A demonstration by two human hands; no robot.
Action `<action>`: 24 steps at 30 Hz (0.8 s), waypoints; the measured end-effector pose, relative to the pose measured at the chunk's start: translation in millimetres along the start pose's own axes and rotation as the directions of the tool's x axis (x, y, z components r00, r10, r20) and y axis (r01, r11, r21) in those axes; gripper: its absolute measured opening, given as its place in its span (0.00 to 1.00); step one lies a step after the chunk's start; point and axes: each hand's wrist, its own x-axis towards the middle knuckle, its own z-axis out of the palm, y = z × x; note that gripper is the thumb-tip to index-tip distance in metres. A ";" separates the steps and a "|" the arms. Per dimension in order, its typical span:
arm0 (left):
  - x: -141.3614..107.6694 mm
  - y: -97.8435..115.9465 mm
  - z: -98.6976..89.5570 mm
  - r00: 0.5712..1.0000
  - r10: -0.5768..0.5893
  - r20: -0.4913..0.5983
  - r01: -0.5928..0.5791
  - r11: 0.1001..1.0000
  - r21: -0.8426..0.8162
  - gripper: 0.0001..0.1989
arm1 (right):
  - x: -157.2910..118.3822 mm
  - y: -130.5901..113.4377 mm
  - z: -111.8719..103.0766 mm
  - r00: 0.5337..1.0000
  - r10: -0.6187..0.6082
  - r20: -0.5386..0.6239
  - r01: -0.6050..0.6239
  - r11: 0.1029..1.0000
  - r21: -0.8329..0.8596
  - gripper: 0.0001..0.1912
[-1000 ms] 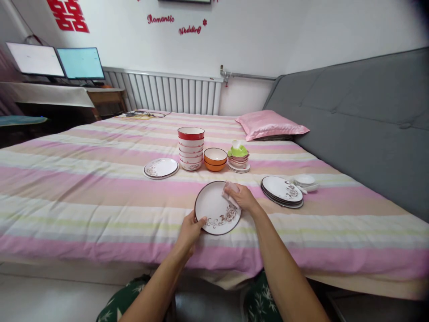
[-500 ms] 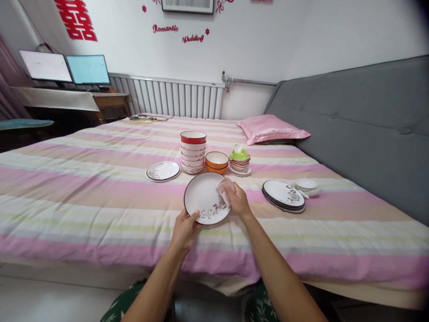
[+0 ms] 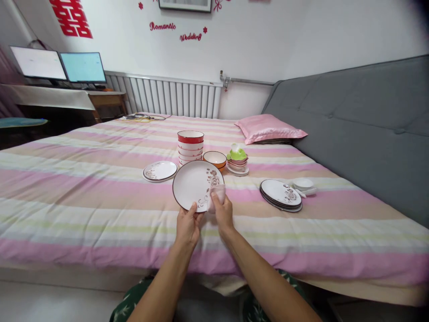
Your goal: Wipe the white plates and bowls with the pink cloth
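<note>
A white plate (image 3: 191,185) with a dark rim and brown flower pattern is held tilted above the bed. My left hand (image 3: 189,223) grips its lower edge, thumb on the face. At the lower right edge my right hand (image 3: 223,212) pinches a pale pink cloth (image 3: 217,197) against the plate. Behind the plate stands a stack of red-and-white bowls (image 3: 190,145), partly covered by it. Beside that stack are orange bowls (image 3: 215,158). Further right, a green leaf-shaped dish (image 3: 237,154) tops a pile of small dishes.
On the striped bed (image 3: 100,188), flat plates (image 3: 160,170) lie left and a plate stack (image 3: 279,192) lies right, next to small white dishes (image 3: 303,183). A pink pillow (image 3: 268,127) rests by the grey headboard (image 3: 351,103). Cables (image 3: 145,117) lie at the far edge.
The plate has moved up and slightly left and turned, its flower pattern now at the right. My right hand with the cloth has shifted left and down along the rim, closer to my left hand.
</note>
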 end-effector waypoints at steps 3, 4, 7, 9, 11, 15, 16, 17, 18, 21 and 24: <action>-0.1 1.4 1.4 1.000 -0.001 -0.014 0.002 1.000 0.023 0.14 | -6.0 -0.6 3.7 0.995 0.062 0.072 -0.072 0.987 0.146 0.21; -0.7 1.2 1.8 1.000 -0.005 -0.012 0.006 0.999 0.035 0.14 | -6.6 -1.4 3.9 0.994 0.074 0.078 -0.087 0.981 0.176 0.21; -4.5 -0.4 2.1 0.999 -0.030 0.033 0.028 0.998 0.056 0.13 | -3.1 -5.5 0.3 0.996 0.058 0.064 -0.071 0.972 0.222 0.21; -7.6 -0.2 1.3 0.992 -0.070 0.101 0.059 0.992 0.112 0.14 | 3.6 -10.0 -6.1 0.999 0.012 0.044 -0.021 0.976 0.217 0.20; -9.5 3.8 -0.7 0.972 -0.144 0.186 0.096 0.965 0.244 0.15 | 13.2 -16.1 -15.7 0.998 -0.052 0.026 0.046 0.981 0.187 0.18; -6.1 24.3 -6.9 0.967 -0.141 0.211 0.045 0.913 0.405 0.22 | 33.3 -29.4 -39.7 0.979 -0.203 0.007 0.200 0.967 0.157 0.16; -3.9 30.4 -8.4 0.980 -0.094 0.177 0.009 0.905 0.425 0.24 | 37.0 -31.8 -45.0 0.972 -0.234 0.023 0.228 0.962 0.148 0.16; -1.6 35.9 -9.8 0.985 -0.043 0.164 -0.039 0.884 0.466 0.27 | 39.7 -33.7 -49.6 0.965 -0.260 0.043 0.252 0.959 0.128 0.15; 0.7 40.5 -11.0 0.986 -0.009 0.167 -0.081 0.850 0.521 0.29 | 41.5 -34.9 -53.1 0.956 -0.283 0.071 0.275 0.956 0.105 0.15; 7.1 47.3 -13.8 0.972 -0.027 0.234 -0.136 0.747 0.651 0.26 | 42.2 -36.3 -57.6 0.926 -0.337 0.172 0.333 0.941 0.054 0.13; 10.4 47.0 -16.2 0.968 -0.082 0.239 -0.129 0.654 0.746 0.21 | 39.2 -36.2 -56.4 0.892 -0.355 0.282 0.354 0.934 0.055 0.11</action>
